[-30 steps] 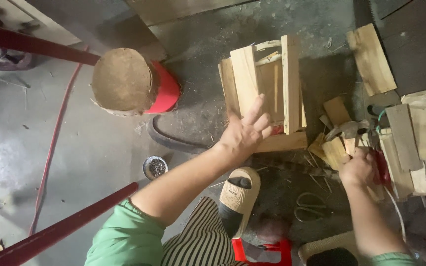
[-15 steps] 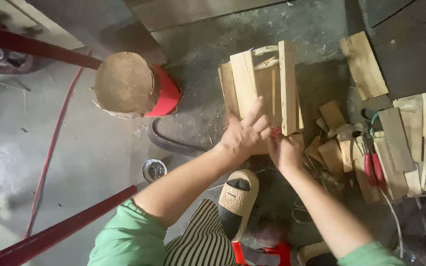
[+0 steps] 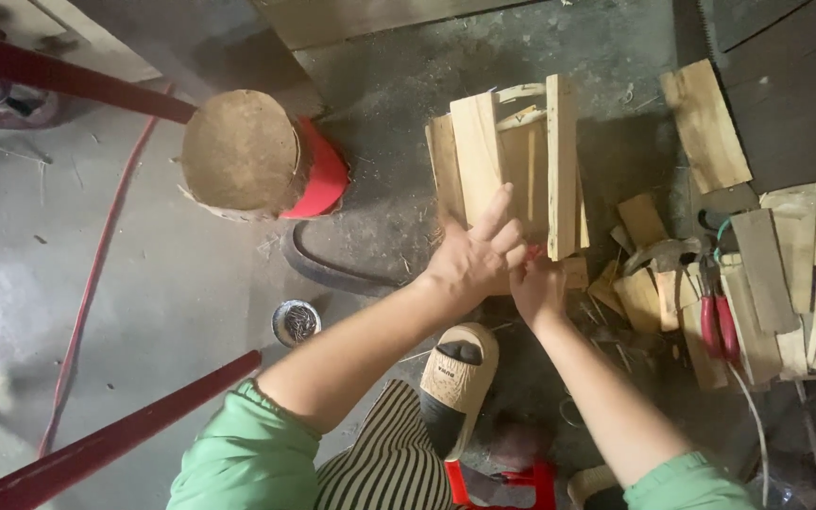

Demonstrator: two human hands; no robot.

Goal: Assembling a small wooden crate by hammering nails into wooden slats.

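While the left hand [image 3: 472, 257] is pressing spread fingers flat against the pale slatted wooden frame [image 3: 512, 170] standing on the grey concrete floor [image 3: 172, 283] at twelve o'clock of the sandalled foot [image 3: 455, 387], steady bracing seems wise; the right hand [image 3: 538, 288] is pinching something small and red at its lower edge, its grip narrow.

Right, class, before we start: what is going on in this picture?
A person in a green top sits low over a concrete floor, working on a small crate of wooden slats. The left hand presses flat against its near side, fingers spread. The right hand meets it at the crate's lower edge, pinching something small and red. Offcuts and red-handled pliers lie to the right.
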